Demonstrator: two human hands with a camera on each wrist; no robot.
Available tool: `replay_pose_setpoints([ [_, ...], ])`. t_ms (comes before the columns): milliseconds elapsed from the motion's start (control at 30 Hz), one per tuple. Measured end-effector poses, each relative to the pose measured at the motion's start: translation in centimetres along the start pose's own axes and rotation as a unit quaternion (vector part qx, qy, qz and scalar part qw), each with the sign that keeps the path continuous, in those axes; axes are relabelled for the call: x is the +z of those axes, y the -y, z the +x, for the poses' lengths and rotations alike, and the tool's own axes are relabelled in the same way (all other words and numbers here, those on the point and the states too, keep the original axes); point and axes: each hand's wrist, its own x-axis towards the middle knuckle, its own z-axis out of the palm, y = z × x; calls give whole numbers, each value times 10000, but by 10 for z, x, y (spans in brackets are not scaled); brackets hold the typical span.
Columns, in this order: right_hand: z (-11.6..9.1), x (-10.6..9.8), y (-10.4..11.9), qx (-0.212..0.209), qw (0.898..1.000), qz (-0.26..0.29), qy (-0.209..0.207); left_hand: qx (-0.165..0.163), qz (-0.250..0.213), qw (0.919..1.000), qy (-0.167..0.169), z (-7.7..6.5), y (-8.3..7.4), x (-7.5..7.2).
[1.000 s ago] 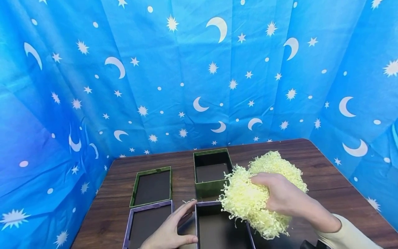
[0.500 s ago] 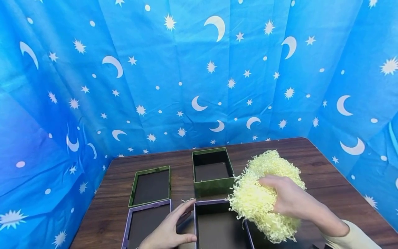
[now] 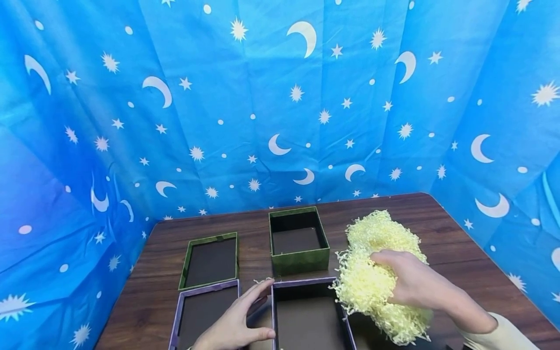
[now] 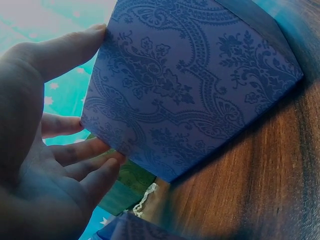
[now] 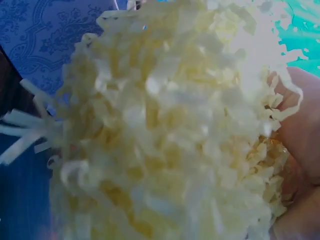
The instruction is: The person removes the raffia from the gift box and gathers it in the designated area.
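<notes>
In the head view my right hand (image 3: 420, 282) grips a big clump of pale yellow shredded paper (image 3: 367, 287) by the right rim of a purple box (image 3: 306, 316). Strands overlap that rim; the box's visible inside is dark. Close up in the right wrist view, the shredded paper (image 5: 160, 125) hides most of the hand. My left hand (image 3: 236, 321) rests against the box's left wall, thumb and fingers spread. In the left wrist view, the thumb and fingertips touch the edges of the box's lavender paisley side (image 4: 165, 90).
More shredded paper (image 3: 380, 223) lies behind the right hand. A green box (image 3: 301, 261) stands beyond the purple one. To the left lie a shallow green lid (image 3: 188, 267) and a purple-rimmed lid (image 3: 177, 316). A blue curtain (image 3: 245, 97) with stars and moons surrounds the wooden table (image 3: 140, 291).
My right hand has shifted right with its clump of shredded paper, showing more of the purple box's right rim. The left hand stays against the box.
</notes>
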Motion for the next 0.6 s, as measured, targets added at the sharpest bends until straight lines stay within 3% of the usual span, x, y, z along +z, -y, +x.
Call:
replay_pose_setpoints([
  [400, -15, 3, -16, -170, 9994, -20, 288, -258, -216, 9993, 173, 1, -1, 0],
  [600, -23, 6, -27, -240, 9983, -361, 396, -43, -199, 9997, 119, 0, 1, -1],
])
